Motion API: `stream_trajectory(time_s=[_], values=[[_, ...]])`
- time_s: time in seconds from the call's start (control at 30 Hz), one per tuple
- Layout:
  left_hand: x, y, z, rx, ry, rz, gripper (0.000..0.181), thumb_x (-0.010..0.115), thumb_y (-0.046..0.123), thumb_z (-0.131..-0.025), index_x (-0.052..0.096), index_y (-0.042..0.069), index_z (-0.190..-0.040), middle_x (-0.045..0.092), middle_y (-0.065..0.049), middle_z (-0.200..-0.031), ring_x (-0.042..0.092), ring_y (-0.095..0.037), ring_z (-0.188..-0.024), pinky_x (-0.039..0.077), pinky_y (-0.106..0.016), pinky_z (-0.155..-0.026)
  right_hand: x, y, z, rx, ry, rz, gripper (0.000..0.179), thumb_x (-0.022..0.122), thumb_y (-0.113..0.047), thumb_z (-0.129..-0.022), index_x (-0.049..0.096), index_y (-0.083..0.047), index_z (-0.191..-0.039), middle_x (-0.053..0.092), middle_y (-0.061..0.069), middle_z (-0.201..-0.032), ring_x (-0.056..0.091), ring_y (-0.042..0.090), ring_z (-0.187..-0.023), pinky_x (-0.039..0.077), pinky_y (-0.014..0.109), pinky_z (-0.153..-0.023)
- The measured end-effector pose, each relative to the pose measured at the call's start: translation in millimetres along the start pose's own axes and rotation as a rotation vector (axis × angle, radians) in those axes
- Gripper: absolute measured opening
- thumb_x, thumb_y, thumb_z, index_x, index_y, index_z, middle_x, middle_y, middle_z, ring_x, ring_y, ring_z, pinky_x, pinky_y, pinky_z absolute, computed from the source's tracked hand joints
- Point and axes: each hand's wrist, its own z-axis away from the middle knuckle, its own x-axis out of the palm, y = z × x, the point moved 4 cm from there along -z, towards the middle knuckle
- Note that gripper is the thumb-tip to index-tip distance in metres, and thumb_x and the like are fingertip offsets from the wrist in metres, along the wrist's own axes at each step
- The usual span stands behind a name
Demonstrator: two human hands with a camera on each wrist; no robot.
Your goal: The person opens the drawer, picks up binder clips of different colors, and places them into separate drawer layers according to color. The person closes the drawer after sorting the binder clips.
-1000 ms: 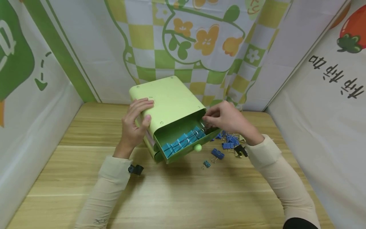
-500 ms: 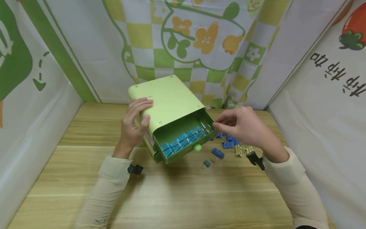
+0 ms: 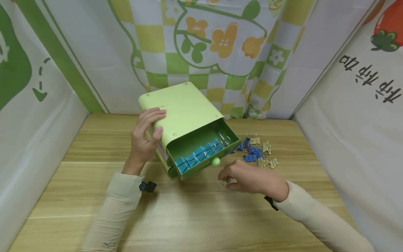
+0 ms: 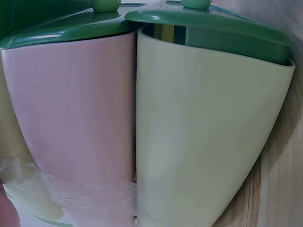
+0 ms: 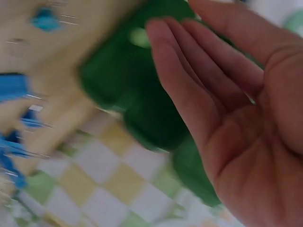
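A light-green drawer box (image 3: 179, 108) stands on the table with its top dark-green drawer (image 3: 201, 171) pulled out. Inside lies a row of teal binder clips (image 3: 196, 155), with wire handles at the right end. My left hand (image 3: 143, 140) rests along the box's left upper edge, fingers over the top. In front of the drawer, to the right of its round knob (image 3: 215, 161), my right hand (image 3: 248, 176) reaches down close over a small teal binder clip (image 5: 45, 20). The right wrist view shows its fingers extended and holding nothing. A larger blue binder clip (image 5: 12, 87) lies nearby, hidden under that hand in the head view.
Blue binder clips (image 3: 254, 151) and gold binder clips (image 3: 267, 147) lie in a loose pile right of the box. Lower pink (image 4: 75, 118) and cream (image 4: 208, 127) drawer housings show in the left wrist view. A patterned curtain (image 3: 217, 63) hangs behind the table.
My right hand has left the drawer's right end, drawn back to the right, then come down to the table in front of the knob. The left hand stays on the box.
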Motion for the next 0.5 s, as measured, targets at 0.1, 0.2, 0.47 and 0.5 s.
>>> stream_trajectory(time_s=[0.1,0.2,0.47,0.5], values=[[-0.3,-0.5,0.2,-0.002,0.002,-0.001,0.042,0.056,0.025,-0.09,0.076,0.0,-0.118,0.076,-0.021,-0.125,0.063,-0.031,-0.133,0.032,-0.057,-0.129,17,16,-7.9,0.002,0.006,0.11,0.017,0.078,0.003,-0.087,0.07,-0.012,-0.085,0.075,0.0,-0.087,0.065,0.005,-0.075,0.052,0.017,-0.064],[0.1,-1.0,0.8,-0.004,-0.002,0.003,0.042,0.057,0.025,-0.09,0.076,0.0,-0.118,0.076,-0.021,-0.125,0.063,-0.032,-0.133,0.032,-0.057,-0.129,31,30,-13.0,0.003,0.01,0.218,0.025,0.079,0.005,-0.085,0.063,-0.012,-0.077,0.073,0.002,-0.083,0.057,0.004,-0.068,0.045,0.015,-0.058],[0.2,-1.0,1.2,-0.002,-0.003,0.008,0.042,0.057,0.025,-0.091,0.077,0.0,-0.118,0.076,-0.021,-0.125,0.062,-0.032,-0.133,0.032,-0.057,-0.129,46,49,-19.1,0.008,-0.012,0.32,0.016,0.082,0.0,-0.083,0.073,-0.013,-0.082,0.076,0.002,-0.088,0.071,0.015,-0.077,0.056,0.021,-0.063],[-0.1,-0.9,0.9,-0.001,-0.002,0.008,0.042,0.057,0.025,-0.091,0.076,0.0,-0.118,0.076,-0.021,-0.125,0.062,-0.032,-0.133,0.032,-0.057,-0.129,46,50,-20.0,0.008,-0.011,0.329,0.016,0.082,0.0,-0.083,0.073,-0.013,-0.082,0.076,0.001,-0.087,0.072,0.015,-0.077,0.056,0.021,-0.063]])
